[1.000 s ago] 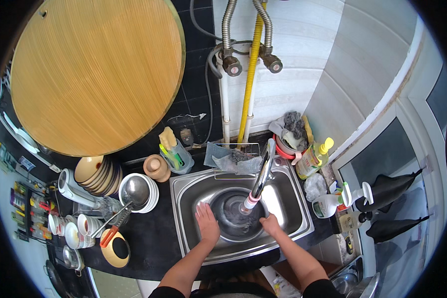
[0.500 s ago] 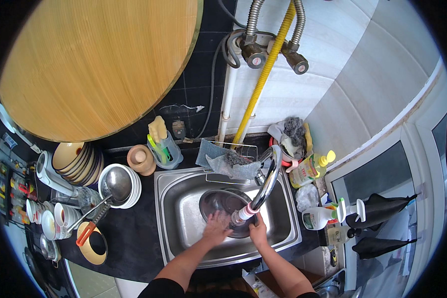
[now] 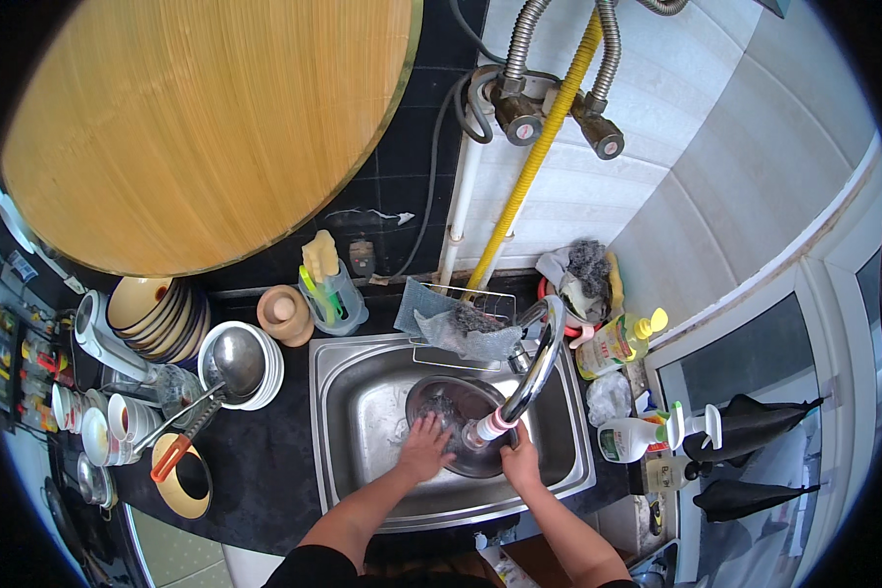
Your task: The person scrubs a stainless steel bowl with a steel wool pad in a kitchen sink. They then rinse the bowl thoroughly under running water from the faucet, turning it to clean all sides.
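Note:
In the steel sink [image 3: 338,431] lies a round dark metal bowl [image 3: 472,390]. Its inside looks wet and blurred, and water splashes there. The chrome faucet [image 3: 544,363] arches over the bowl, its pink-and-white nozzle [image 3: 490,427] pointing down into it. Resting at the bowl's left front edge is my left hand [image 3: 425,451], open, with the fingers stretched out over the rim. My right hand [image 3: 522,463] is closed on the bowl's right rim, beside the nozzle.
A wire rack [image 3: 461,365] with grey scrubbing cloths spans the sink's back edge. Stacked white bowls [image 3: 272,377] with a ladle [image 3: 237,361] on top stand left. Soap [image 3: 612,348] and spray bottles [image 3: 627,438] line the right. A cutting board [image 3: 206,127] leans behind.
The bowl sits flatter, and its dark interior faces up more fully. My left hand has shifted slightly at the rim; the right still holds the edge. The whole view has moved a little.

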Available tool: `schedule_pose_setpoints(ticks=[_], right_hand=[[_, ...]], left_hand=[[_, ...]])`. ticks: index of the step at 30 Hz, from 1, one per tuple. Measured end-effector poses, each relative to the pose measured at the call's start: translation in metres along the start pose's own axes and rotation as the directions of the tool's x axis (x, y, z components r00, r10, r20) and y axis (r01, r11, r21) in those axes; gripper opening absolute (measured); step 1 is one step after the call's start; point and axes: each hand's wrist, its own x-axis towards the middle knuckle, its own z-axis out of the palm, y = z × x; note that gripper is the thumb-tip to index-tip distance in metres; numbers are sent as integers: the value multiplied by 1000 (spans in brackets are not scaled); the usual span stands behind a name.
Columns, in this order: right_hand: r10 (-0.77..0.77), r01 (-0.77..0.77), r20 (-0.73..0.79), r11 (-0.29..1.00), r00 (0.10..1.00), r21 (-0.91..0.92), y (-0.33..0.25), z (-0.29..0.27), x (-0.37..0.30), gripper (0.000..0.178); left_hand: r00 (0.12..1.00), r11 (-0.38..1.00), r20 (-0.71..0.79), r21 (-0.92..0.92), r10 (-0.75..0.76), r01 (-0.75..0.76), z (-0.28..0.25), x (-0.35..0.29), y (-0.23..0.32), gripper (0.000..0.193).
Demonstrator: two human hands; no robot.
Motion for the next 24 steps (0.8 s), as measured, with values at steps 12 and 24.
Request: schedule_pose_setpoints(ticks=[12, 24], right_hand=[[379, -384, 287, 922, 880, -42, 7, -55, 11, 60], [354, -275, 455, 933, 817, -232, -49, -69, -10, 54]], left_hand=[[943, 891, -87, -365, -320, 269, -9, -12, -28, 90], [853, 551, -50, -783, -520, 290, 6, -15, 0, 50]])
